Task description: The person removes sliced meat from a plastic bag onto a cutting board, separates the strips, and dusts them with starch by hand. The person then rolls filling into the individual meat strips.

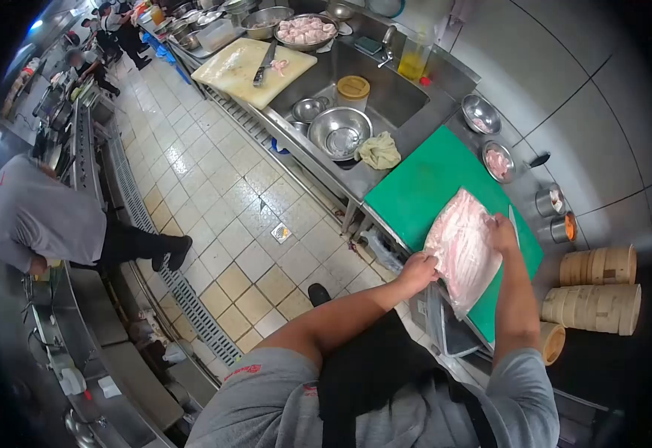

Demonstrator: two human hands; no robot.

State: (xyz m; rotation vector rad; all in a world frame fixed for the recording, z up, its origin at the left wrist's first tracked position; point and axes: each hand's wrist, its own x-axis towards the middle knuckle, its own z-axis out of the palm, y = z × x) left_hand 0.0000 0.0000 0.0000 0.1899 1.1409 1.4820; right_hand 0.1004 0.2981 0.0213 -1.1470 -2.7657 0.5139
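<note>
A large, flat slab of pale pink and white raw meat (pixel 462 254) lies over the green cutting board (pixel 408 183), its near end reaching past the board's front edge. My left hand (pixel 419 273) is closed on the slab's left edge. On the opposite edge, my right hand (pixel 502 233) grips it with bent fingers. Just beyond my right hand a knife (pixel 513 218) rests on the board, its handle mostly hidden. Two metal bowls stand behind the board, one with pink meat pieces (pixel 498 163).
Left of the board is a sink (pixel 400 97) holding metal bowls and a lidded tub (pixel 353 91); a cloth (pixel 379 151) lies on its edge. Bamboo steamers (pixel 593 308) stack at right. A white board (pixel 255 71) bears a cleaver (pixel 264 63). A co-worker (pixel 50 213) stands at left.
</note>
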